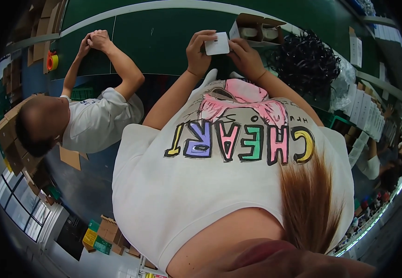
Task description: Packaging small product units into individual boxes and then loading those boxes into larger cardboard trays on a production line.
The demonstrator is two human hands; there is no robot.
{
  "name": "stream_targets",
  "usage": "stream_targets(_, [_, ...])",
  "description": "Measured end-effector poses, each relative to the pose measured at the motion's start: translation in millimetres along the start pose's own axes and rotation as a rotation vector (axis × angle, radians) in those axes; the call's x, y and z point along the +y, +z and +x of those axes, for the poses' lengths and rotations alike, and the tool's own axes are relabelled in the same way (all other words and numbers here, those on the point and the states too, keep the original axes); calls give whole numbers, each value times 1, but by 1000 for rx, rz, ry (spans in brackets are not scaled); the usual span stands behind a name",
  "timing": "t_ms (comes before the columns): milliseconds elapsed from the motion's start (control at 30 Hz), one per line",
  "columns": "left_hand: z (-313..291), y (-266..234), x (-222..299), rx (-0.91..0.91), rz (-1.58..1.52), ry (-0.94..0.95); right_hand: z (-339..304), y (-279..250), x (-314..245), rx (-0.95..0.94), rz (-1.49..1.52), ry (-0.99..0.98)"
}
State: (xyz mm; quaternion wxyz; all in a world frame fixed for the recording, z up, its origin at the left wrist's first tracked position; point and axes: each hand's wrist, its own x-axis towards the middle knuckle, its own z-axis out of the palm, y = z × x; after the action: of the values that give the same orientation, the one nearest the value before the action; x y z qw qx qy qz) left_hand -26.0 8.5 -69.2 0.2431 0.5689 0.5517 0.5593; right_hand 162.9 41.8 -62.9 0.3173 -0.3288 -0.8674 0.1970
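Observation:
Above the near edge of the green worktable, I hold a small white square piece (217,44) with rounded corners and a small dark mark on its face; whether it is a flat card or a thin box I cannot tell. My left hand (199,52) pinches its left side with thumb and fingers. On its right edge, my right hand (247,59) grips with the fingertips. Just beyond my right hand stands an open brown carton (236,30) with its flaps up and white rounded items inside. To the right of that hand lies a tangled heap of glossy black strips or cords (305,60).
At my left, another person (94,120) in a white shirt rests clasped hands on the green table (164,37). An orange and yellow tape roll (51,61) is at the table's left end. Clear plastic (344,85) and rows of white boxes (362,109) are on the right.

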Motion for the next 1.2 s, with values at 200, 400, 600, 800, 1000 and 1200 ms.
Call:
stream_targets(200, [8,-18,-1,-78,318,447,-4,3,8,-2,146,109])
stream_targets(400, [3,-18,5,-173,676,499,-1,4,5,31,171,126])
stream_targets(600, [3,-6,9,-157,718,456,1,-2,4,42,186,204])
stream_targets(800, [3,-4,15,-239,622,291,-4,-7,12,13,-139,-52])
stream_targets(1000, [22,-42,-25,-378,44,-463,4,-45,19,31,-106,-123])
stream_targets(1200, [70,-118,-85,-22,899,-259,-20,-109,101,287,-143,325])
